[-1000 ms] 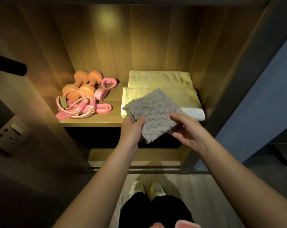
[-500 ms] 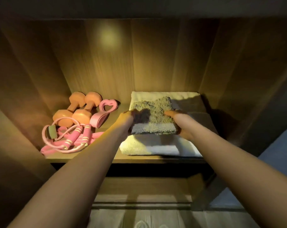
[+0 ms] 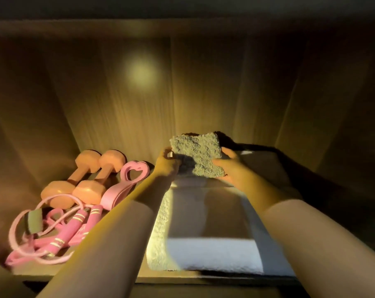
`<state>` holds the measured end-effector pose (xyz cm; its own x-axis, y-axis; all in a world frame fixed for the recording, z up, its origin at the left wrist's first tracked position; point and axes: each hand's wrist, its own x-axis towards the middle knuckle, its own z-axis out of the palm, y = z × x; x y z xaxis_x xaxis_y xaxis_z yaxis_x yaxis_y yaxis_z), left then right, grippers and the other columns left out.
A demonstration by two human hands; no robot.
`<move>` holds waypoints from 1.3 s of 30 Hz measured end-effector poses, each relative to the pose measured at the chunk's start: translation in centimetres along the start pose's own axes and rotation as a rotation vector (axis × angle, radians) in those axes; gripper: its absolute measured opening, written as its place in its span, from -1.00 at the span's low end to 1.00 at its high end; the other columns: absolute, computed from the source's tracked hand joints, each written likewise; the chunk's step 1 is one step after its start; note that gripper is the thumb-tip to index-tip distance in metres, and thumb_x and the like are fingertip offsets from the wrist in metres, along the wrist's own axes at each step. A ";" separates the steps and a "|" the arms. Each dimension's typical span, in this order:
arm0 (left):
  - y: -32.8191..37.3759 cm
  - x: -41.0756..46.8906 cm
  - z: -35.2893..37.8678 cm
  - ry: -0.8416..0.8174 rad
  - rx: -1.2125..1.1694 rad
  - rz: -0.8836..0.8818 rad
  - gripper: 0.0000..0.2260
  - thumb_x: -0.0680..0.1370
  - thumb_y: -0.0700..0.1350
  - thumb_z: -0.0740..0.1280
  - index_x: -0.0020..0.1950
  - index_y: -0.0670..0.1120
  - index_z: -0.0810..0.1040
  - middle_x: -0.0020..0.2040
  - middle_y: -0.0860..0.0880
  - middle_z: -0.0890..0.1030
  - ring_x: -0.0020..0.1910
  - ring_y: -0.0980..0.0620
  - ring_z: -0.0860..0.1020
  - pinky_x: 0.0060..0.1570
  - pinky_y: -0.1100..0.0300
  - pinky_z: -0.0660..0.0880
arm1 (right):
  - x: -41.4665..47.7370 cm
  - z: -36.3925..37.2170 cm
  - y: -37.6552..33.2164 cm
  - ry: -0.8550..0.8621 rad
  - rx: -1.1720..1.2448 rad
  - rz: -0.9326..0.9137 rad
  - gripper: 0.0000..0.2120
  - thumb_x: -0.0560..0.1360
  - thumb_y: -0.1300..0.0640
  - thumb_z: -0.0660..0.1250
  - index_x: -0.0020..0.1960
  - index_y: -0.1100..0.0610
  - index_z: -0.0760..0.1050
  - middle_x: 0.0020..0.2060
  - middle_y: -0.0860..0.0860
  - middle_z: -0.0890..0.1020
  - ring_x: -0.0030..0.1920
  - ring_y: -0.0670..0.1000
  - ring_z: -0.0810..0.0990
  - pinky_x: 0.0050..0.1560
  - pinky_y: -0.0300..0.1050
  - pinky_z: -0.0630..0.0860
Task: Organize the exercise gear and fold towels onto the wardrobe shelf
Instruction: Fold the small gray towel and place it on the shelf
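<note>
A small folded grey towel point(image 3: 198, 153) is held between both hands, deep inside the wardrobe shelf and above the back of the folded white towels point(image 3: 203, 252). My left hand point(image 3: 167, 164) grips its left edge; my right hand point(image 3: 229, 166) grips its right lower edge. The grey towel is tilted up, its far edge raised. On the left of the shelf lie two orange dumbbells point(image 3: 83, 179), a pink heart-shaped resistance band point(image 3: 126, 183) and a pink jump rope point(image 3: 53, 235).
The wooden shelf board point(image 3: 178, 278) shows its front edge at the bottom. Wooden back wall point(image 3: 139, 104) and side walls close in the space, with a dim light spot on the back. The right of the shelf lies in deep shadow.
Both hands have carried the grey towel from the shelf's front deeper in, over the back of the white towels. The camera has moved closer into the shelf.
</note>
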<state>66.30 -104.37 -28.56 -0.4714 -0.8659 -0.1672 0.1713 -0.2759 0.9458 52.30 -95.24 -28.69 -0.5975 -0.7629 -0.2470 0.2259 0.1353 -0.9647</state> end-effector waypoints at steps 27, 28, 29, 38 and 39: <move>-3.6 0.5 -1.6 0.061 1.547 0.331 -0.36 0.64 0.22 -0.06 0.61 -0.11 -0.11 0.61 -0.06 -0.13 0.58 0.01 -0.13 0.51 -0.18 -0.08 | -0.2 -2.0 3.0 -0.056 -1.419 -0.300 -0.42 0.66 -0.17 -0.14 0.60 -0.02 -0.19 0.59 -0.05 -0.14 0.57 0.10 -0.20 0.47 0.32 -0.24; -3.2 -0.7 -1.9 0.060 1.547 0.372 -0.36 0.65 0.21 -0.06 0.61 -0.11 -0.12 0.61 -0.07 -0.12 0.58 -0.01 -0.13 0.51 -0.17 -0.07 | -1.4 -2.4 2.8 -0.046 -1.434 -0.310 -0.42 0.65 -0.18 -0.14 0.60 -0.02 -0.19 0.59 -0.07 -0.14 0.57 0.09 -0.21 0.48 0.32 -0.24; -2.8 -2.1 -2.2 0.052 1.554 0.397 -0.37 0.65 0.20 -0.07 0.61 -0.12 -0.12 0.61 -0.08 -0.13 0.58 -0.02 -0.13 0.51 -0.16 -0.08 | -2.7 -2.9 2.5 -0.039 -1.454 -0.320 -0.41 0.65 -0.20 -0.14 0.60 -0.03 -0.19 0.58 -0.08 -0.15 0.57 0.08 -0.21 0.48 0.32 -0.23; -1.7 -21.1 -2.5 -0.059 1.471 0.292 -0.41 0.66 0.18 -0.01 0.61 -0.08 0.00 0.61 -0.03 -0.11 0.58 0.00 -0.17 0.51 -0.18 -0.10 | -21.1 -5.6 1.8 -0.159 -1.476 -0.340 -0.41 0.65 -0.17 -0.04 0.60 -0.02 -0.10 0.59 -0.02 -0.06 0.58 0.07 -0.11 0.50 0.25 -0.07; -2.3 -23.8 -2.8 -0.072 1.434 0.308 -0.41 0.66 0.18 0.00 0.61 -0.07 -0.01 0.62 -0.03 -0.09 0.58 0.00 -0.14 0.51 -0.18 -0.08 | -23.6 -5.9 2.5 -0.174 -1.451 -0.364 -0.42 0.65 -0.16 -0.03 0.60 -0.02 -0.08 0.59 -0.02 -0.05 0.58 0.07 -0.11 0.50 0.24 -0.08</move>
<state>79.50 -84.29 -27.56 -0.6247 -0.7785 0.0616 -0.6959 0.5908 0.4082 62.42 -73.20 -25.81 -0.3318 -0.9409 -0.0675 -0.9087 0.3380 -0.2450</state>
